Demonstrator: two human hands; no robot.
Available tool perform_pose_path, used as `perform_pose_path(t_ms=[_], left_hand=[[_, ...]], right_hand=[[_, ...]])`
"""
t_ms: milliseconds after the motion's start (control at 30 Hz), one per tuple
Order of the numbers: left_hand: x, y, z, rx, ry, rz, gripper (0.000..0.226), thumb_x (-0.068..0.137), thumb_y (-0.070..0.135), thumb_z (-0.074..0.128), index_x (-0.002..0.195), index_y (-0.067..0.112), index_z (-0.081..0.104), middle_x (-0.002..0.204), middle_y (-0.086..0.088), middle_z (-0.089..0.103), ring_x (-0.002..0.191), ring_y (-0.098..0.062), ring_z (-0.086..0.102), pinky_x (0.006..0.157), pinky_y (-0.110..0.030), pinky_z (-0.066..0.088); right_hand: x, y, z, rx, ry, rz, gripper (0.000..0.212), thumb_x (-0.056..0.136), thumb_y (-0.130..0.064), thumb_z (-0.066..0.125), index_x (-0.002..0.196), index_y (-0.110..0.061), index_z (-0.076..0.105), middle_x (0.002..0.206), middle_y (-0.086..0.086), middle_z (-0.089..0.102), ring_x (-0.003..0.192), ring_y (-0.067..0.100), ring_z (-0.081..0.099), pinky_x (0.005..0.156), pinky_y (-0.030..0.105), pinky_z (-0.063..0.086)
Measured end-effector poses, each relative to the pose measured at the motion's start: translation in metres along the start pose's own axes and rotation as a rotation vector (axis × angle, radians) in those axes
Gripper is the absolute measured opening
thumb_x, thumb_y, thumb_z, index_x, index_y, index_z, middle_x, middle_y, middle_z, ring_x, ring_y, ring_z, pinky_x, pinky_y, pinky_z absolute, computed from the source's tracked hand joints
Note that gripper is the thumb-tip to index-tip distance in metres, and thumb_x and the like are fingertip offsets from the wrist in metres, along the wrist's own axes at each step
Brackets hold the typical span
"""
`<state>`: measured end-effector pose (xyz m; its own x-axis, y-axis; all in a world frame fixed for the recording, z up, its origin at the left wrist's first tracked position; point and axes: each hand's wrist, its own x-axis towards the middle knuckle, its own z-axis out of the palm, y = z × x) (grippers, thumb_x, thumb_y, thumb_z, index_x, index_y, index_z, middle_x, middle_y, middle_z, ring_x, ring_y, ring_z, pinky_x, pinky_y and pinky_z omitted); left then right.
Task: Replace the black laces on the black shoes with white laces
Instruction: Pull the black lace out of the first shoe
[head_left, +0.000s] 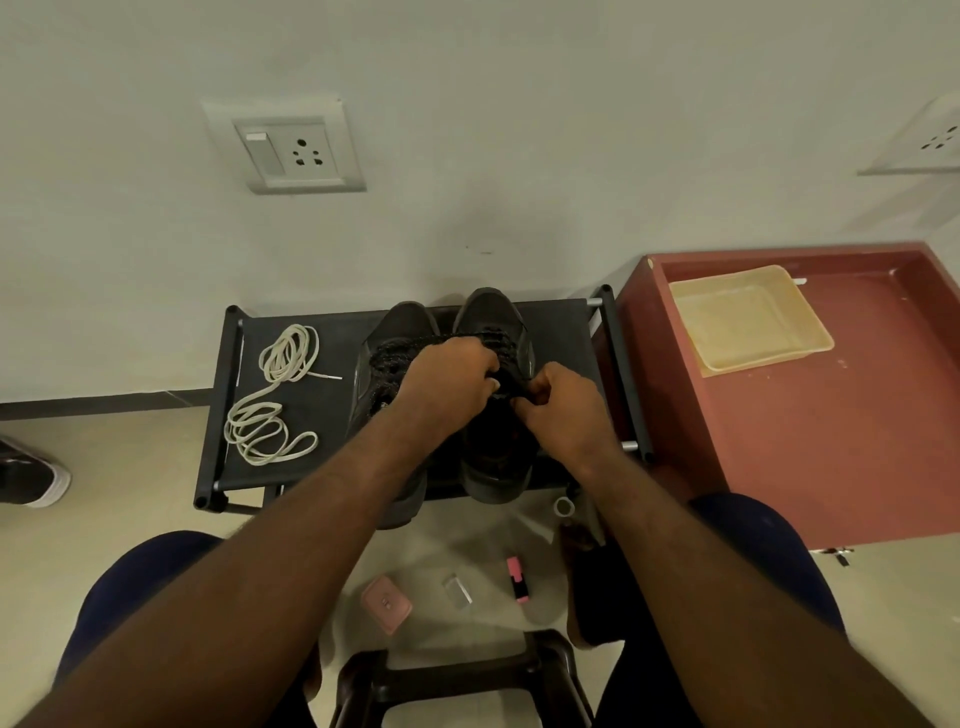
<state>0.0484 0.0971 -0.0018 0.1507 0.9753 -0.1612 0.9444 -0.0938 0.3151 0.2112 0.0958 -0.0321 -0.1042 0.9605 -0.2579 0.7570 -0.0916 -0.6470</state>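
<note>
Black laces (389, 358) | left hand (452, 379) fingers curled round them | right hand (561, 410) pinching them | forearms outstretched

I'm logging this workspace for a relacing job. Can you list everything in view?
shoes: 2, black, side by side on the rack
black laces: count unclear, black, threaded in the shoes
white laces: 2 coils, white, left end of rack
rack: 1, black, against the wall
sockets: 2, white, on wall
cabinet: 1, red, right of rack
tray: 1, cream, on cabinet
highlighter: 1, pink, on floor
box: 1, pink, floor, left of highlighter
stool: 1, black, bottom edge
sneaker: 1, black with white sole, floor, left edge
left hand: grips black laces on the shoe nearer the cabinet
right hand: pinches black laces, same shoe
</note>
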Motion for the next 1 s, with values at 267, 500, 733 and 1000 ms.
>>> perform_pose_path(t_ms=[267,500,733,1000], left_hand=[[0.002,-0.007,-0.016,-0.368,0.197,-0.205,0.011,0.091,0.015,0.066,0.087,0.009,0.074,0.086,-0.002,0.071,0.075,-0.01,0.063,0.075,-0.019,0.05],[-0.012,-0.025,-0.002,-0.448,0.492,-0.414,0.005,0.092,0.013,0.062,0.093,0.014,0.067,0.098,0.0,0.063,0.096,-0.019,0.058,0.078,-0.024,0.04],[-0.005,0.008,0.009,0.035,0.089,0.059,0.024,0.094,0.031,0.059,0.111,0.018,0.068,0.113,-0.003,0.058,0.108,-0.023,0.054,0.092,-0.041,0.047],[-0.004,0.008,0.022,0.071,0.132,-0.028,0.014,0.098,0.024,0.052,0.108,0.016,0.058,0.106,-0.006,0.055,0.089,-0.027,0.059,0.072,-0.039,0.048]], right_hand=[[-0.002,0.003,-0.004,0.009,0.004,0.018,0.014,0.086,-0.024,0.069,0.083,-0.023,0.056,0.08,-0.004,0.064,0.077,0.015,0.064,0.066,0.035,0.056],[-0.005,0.002,-0.002,0.027,0.027,0.031,0.017,0.087,-0.025,0.069,0.08,-0.025,0.054,0.078,-0.004,0.063,0.073,0.015,0.063,0.062,0.033,0.053],[-0.005,0.0,0.002,-0.012,0.042,0.018,0.018,0.084,-0.027,0.071,0.085,-0.022,0.054,0.082,-0.004,0.061,0.076,0.015,0.061,0.068,0.039,0.057],[-0.003,0.0,0.005,-0.041,0.048,-0.005,0.015,0.085,-0.026,0.07,0.085,-0.022,0.056,0.083,-0.003,0.062,0.076,0.017,0.062,0.07,0.042,0.058]])
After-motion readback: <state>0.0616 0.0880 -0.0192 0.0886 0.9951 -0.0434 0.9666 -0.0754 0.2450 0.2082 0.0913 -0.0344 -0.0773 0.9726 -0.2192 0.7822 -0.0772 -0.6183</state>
